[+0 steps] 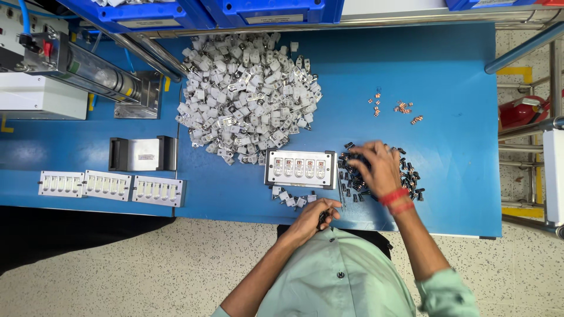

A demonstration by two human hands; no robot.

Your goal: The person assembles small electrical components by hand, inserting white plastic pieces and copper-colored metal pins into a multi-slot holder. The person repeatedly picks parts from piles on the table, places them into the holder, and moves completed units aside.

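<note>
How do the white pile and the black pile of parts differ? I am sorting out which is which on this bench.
The white pile is much larger than the black pile, and its pieces look bigger, pale with metal tabs, against small dark ones. The white pile lies untouched behind the metal fixture; the black pile lies to the fixture's right, under the right hand. Both are loose heaps on the blue table.
</note>
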